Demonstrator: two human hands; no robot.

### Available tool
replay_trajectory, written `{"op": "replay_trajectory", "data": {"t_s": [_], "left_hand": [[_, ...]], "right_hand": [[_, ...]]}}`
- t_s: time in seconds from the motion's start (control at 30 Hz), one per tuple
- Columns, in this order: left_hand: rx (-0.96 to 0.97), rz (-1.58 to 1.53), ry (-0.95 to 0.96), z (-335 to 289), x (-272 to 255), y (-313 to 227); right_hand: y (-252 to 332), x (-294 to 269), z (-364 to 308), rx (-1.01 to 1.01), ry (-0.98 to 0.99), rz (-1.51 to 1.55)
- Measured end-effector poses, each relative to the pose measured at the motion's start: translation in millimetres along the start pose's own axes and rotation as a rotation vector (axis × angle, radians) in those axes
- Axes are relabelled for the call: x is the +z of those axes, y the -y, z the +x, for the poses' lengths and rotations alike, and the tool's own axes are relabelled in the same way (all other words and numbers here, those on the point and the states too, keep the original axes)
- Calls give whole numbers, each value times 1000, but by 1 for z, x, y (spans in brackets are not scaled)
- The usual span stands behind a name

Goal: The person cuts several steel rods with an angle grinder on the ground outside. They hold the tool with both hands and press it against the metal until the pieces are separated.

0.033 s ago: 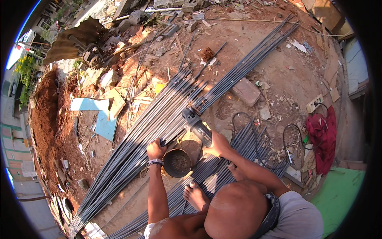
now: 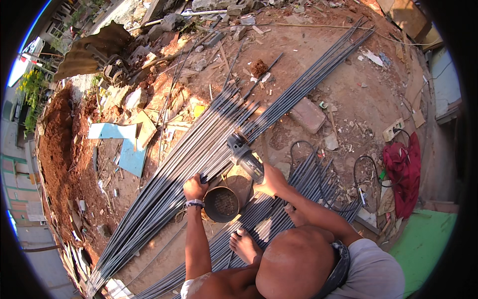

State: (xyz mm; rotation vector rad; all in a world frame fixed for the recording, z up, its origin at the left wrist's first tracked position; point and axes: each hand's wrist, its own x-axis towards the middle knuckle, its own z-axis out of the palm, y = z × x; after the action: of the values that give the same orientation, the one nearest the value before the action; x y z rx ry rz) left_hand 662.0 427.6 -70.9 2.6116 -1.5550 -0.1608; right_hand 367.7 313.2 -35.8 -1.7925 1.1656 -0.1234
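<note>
My right hand (image 2: 273, 180) is wrapped around the rear body of a dark angle grinder (image 2: 250, 165). The grinder's disc (image 2: 241, 135) meets the bundle of long grey steel bars (image 2: 169, 167) that slants across the ground, with a few tiny orange specks near it. Closed at the bundle's near side, my left hand (image 2: 195, 187) grips a steel bar; a dark blue bit shows by its thumb. A wristband circles that wrist. Between my hands stands a round metal container (image 2: 211, 197), its bottom speckled with holes or grit.
A second pile of steel bars (image 2: 298, 187) lies under my bare feet. The grinder's black cable (image 2: 294, 144) loops to the right near a maroon cloth (image 2: 402, 172) and a socket block (image 2: 393, 130). A brick slab (image 2: 307, 115), blue board pieces (image 2: 132, 158) and rubble surround the bars.
The grinder has shifted very slightly to the left. My left hand looks still.
</note>
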Motion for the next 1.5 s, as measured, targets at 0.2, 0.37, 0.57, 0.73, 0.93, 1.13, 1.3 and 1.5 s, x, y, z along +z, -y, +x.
{"op": "replay_trajectory", "data": {"t_s": [0.2, 0.37, 0.57, 0.73, 0.93, 1.13, 1.3, 1.5], "left_hand": [[20, 20, 14, 0, 4, 4], [4, 9, 25, -2, 4, 5], [7, 3, 47, 3, 4, 2], [34, 7, 22, 1, 3, 7], [-19, 18, 89, 1, 0, 1], [-15, -1, 62, 0, -3, -1], [-7, 20, 51, 0, 1, 1], [-8, 34, 47, 2, 2, 2]], "right_hand": [[3, 2, -1, 17, -30, -45], [-2, 2, -3, -15, -37, -38], [-2, 1, -2, 4, -30, -27], [2, -2, -1, 14, -1, 3], [-7, 0, -5, -28, -38, -19], [-12, 6, 0, -13, -22, -52], [-11, 5, -1, -24, -21, -52], [-12, 5, -6, -77, -92, 10]]}}
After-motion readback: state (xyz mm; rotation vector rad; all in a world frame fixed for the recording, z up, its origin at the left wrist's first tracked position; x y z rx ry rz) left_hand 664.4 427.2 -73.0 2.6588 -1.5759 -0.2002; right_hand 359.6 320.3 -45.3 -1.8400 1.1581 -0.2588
